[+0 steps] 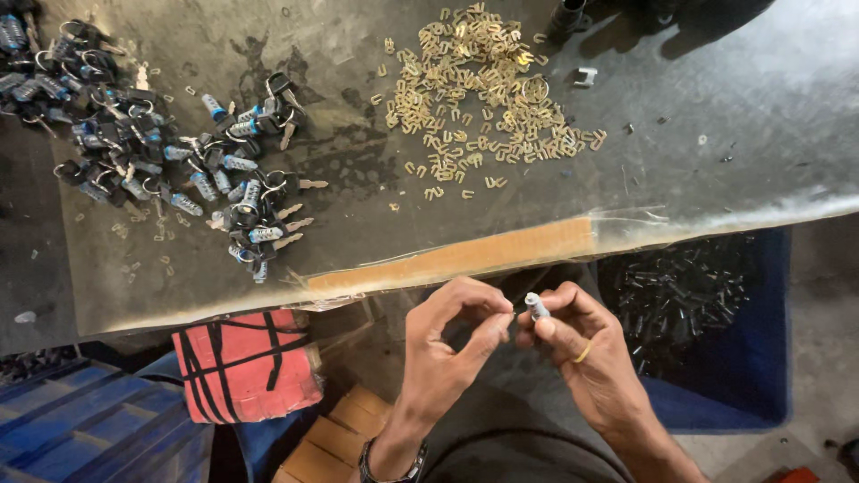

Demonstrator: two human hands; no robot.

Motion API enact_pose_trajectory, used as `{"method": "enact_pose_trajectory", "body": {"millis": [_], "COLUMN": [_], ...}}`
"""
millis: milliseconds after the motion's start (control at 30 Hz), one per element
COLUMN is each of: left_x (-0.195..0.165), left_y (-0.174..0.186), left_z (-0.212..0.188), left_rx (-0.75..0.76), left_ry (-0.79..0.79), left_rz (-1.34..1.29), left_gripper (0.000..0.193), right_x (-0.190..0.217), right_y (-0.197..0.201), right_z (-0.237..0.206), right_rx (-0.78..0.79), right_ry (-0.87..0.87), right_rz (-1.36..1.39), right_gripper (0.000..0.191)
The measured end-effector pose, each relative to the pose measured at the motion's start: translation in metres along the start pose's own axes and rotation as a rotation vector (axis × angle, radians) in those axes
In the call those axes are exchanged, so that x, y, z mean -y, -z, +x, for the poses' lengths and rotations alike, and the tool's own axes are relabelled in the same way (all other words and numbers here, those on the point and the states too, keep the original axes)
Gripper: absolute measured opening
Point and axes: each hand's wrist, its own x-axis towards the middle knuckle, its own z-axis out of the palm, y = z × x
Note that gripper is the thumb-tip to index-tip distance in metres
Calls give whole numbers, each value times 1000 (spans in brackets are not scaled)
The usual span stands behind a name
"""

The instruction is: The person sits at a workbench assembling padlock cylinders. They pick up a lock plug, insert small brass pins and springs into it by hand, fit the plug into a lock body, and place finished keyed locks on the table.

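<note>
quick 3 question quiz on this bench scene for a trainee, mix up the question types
1. True or false: the right hand holds a small metal cylinder.
2. Which lies nearer the blue bin: A) the pile of brass clips, or B) the heap of keyed locks?
3. What is worn on the right hand's finger?

Key: 1 true. 2 A. 3 a yellow ring.

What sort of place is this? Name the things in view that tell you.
Probably a small lock-assembly workshop. A worn metal bench carries a heap of small brass clips and a pile of lock cylinders with keys. A blue bin holds dark parts.
</note>
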Motion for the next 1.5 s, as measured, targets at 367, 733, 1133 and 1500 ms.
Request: {"method": "enact_pose_trajectory", "body": {"millis": [367,733,1133,1500], "left_x": [-8,-6,-7,-3], "left_y": [-2,-5,-6,6], "left_z": [6,8,5,7], "left_rx": [-74,-67,-87,12], "left_ry": [-123,-268,-284,-7], "left_rz": [246,439,430,164], "left_gripper": [16,16,21,35], "right_x": [-3,-5,-10,-5], "right_y": [-13,-19,-18,0], "right_z": [3,-4,-5,-3], "right_rx": [43,103,81,141], "right_ry": [-70,106,177,196], "right_rz": [197,65,10,-287], "right_gripper": [29,22,21,21]}}
